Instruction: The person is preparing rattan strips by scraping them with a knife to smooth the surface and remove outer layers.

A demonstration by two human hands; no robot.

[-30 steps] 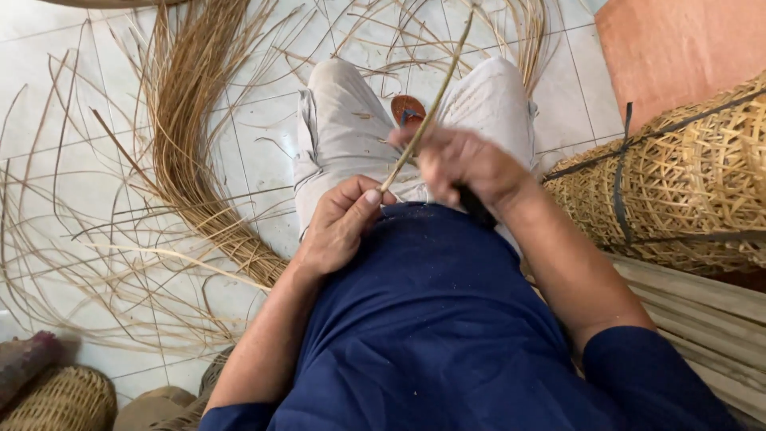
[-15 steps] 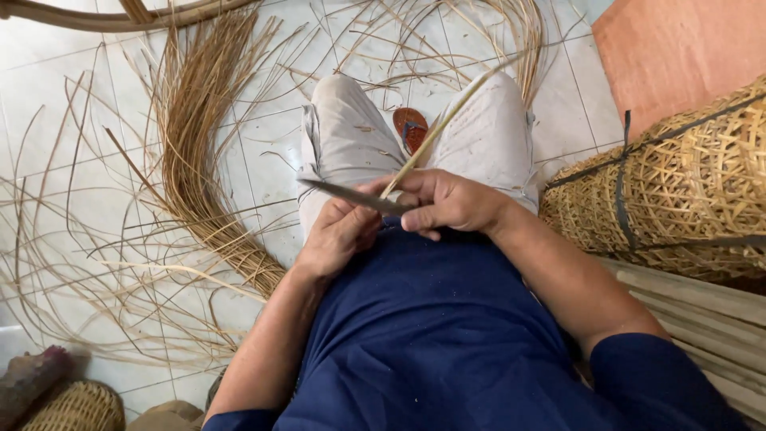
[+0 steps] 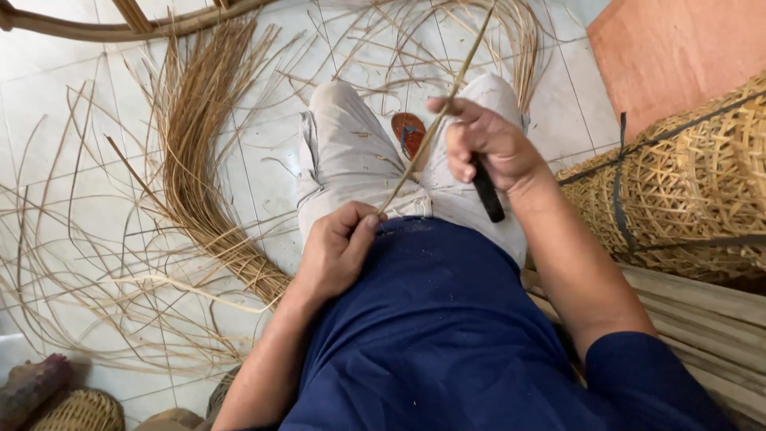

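A white tiled floor [image 3: 263, 128] fills most of the view, strewn with loose, curling cane strands. On it, to the left of the person's knees, lies a thick bundle of rattan strips [image 3: 195, 152] that sweeps in a curve toward the left thigh. At the right edge stands a big roll of open-weave cane matting [image 3: 686, 183] bound with dark straps, with an orange board [image 3: 678, 48] behind it and pale flat slats [image 3: 702, 311] below it. A curved cane pole [image 3: 120, 30] crosses the top left corner. In the bottom left corner a small woven basket [image 3: 80, 411] shows in part.

The person sits in a dark blue shirt and light trousers [image 3: 351, 152], knees apart, with a brown sandal [image 3: 409, 132] on the floor between the legs.

The right hand [image 3: 487, 144] is raised over the right knee, clenched around the black handle of a knife [image 3: 487, 191]; the handle juts down from the fist and the blade is hidden. The forefinger of this hand presses against a single thin rattan strip [image 3: 447, 100], which runs from the lap up and away past the top edge of the view. The left hand [image 3: 339, 247] rests at the waist, pinching the near end of that strip between thumb and fingers.
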